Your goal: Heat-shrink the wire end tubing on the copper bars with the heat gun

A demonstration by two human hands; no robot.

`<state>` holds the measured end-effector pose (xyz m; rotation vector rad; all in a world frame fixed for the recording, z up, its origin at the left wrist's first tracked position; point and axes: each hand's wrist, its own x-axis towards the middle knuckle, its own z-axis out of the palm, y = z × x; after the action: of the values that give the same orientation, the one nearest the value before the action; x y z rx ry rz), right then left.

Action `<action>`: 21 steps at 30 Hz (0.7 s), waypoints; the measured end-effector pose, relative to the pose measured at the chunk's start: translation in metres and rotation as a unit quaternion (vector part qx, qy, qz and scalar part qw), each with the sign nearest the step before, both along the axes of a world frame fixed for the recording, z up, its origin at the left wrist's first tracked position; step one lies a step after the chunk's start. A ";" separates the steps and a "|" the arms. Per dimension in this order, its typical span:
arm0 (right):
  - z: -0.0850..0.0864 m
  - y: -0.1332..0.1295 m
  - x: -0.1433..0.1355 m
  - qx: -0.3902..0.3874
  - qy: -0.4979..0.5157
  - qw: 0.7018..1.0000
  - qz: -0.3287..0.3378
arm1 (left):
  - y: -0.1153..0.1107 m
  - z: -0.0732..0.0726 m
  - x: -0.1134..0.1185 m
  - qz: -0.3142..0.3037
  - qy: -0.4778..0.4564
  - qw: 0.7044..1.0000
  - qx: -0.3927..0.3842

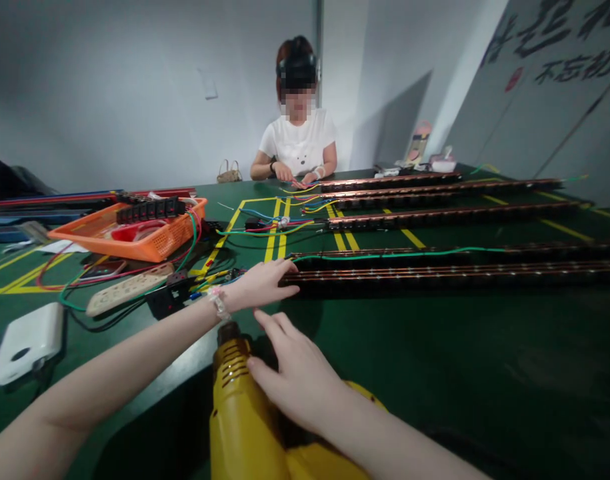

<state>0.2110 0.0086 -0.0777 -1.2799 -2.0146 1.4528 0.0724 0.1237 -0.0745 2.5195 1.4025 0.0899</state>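
The left hand (262,283) stretched forward across the green table (435,360), palm down and fingers loosely spread, resting on the near end of the closest copper strip (435,275) without gripping it. The right hand (295,373) lay open over the yellow drill (239,413), which sat just before the person, thumb against its body, fingers extended rather than closed.

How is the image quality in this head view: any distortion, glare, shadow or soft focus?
Head view: wide-angle bending curves the green table and stretches the forearms at the bottom edge; the yellow power tool under the right hand looms large and slightly soft; the left hand casts a faint shadow; highlights glint along the copper strips; the far wall is evenly lit.
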 end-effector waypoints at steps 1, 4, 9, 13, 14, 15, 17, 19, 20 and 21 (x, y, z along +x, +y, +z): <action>0.000 0.003 0.000 -0.010 0.022 0.999 -0.031 | 0.004 -0.005 0.004 -0.007 0.037 0.999 -0.009; 0.000 0.015 -0.002 -0.066 0.090 0.985 -0.130 | 0.010 -0.018 0.006 -0.027 0.093 0.995 0.031; -0.003 0.027 0.000 -0.184 0.203 0.919 -0.284 | 0.000 -0.008 0.009 -0.004 0.110 0.988 0.104; -0.006 0.030 0.004 -0.217 0.273 0.870 -0.349 | -0.010 0.020 0.013 -0.016 0.110 0.971 0.210; -0.006 0.031 0.004 -0.213 0.293 0.858 -0.363 | -0.012 0.027 0.013 -0.017 0.110 0.966 0.233; -0.005 0.033 0.006 -0.205 0.314 0.847 -0.378 | -0.014 0.033 0.013 -0.021 0.110 0.960 0.255; -0.004 0.040 0.008 -0.181 0.355 0.821 -0.410 | -0.017 0.043 0.013 -0.037 0.106 0.950 0.291; -0.003 0.049 0.012 -0.152 0.390 0.792 -0.445 | -0.022 0.048 0.016 -0.057 0.102 0.945 0.306; -0.003 0.054 0.014 -0.134 0.405 0.776 -0.465 | -0.024 0.050 0.018 -0.062 0.102 0.943 0.310; -0.003 0.058 0.016 -0.112 0.418 0.761 -0.483 | -0.026 0.052 0.021 -0.069 0.105 0.942 0.311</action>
<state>0.2274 0.0667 -0.0805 -1.1287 -0.4423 1.3172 0.0939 0.0977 -0.0229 3.2216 1.4374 0.2861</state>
